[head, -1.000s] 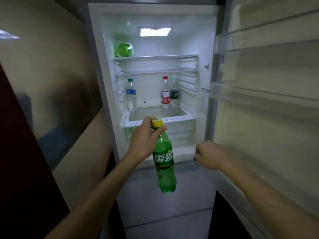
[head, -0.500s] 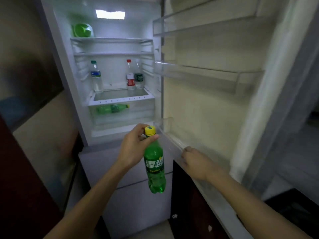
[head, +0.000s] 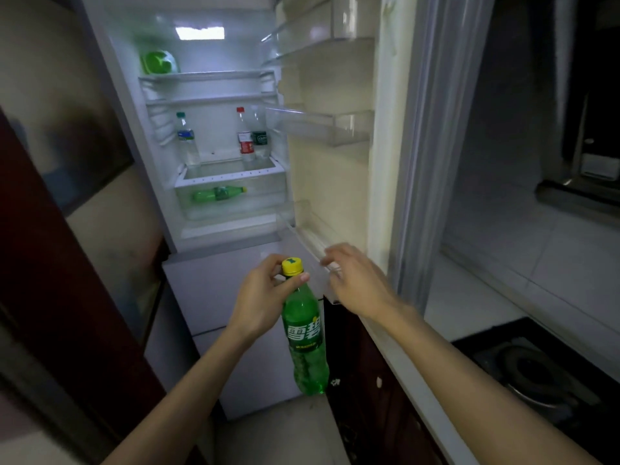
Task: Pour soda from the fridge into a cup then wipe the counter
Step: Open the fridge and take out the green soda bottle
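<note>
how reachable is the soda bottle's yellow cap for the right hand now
Probably yes: the right hand is open beside the yellow cap, whose top is bare; the left hand grips the soda bottle below it.

The right hand [head: 357,280] is blurry. The left hand [head: 265,297] hides the neck of the green bottle [head: 303,330]. The green thing [head: 159,63] on the top shelf is fuzzy, maybe a bowl. The stove [head: 536,370] is cut off by the edge.

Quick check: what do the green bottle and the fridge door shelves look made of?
Green bottle: translucent glossy plastic, likely; liquid and bubbles show through. Yellow cap: opaque plastic, apparently. Door shelves: clear rigid plastic, probably; the cream door liner shows through them.
</note>
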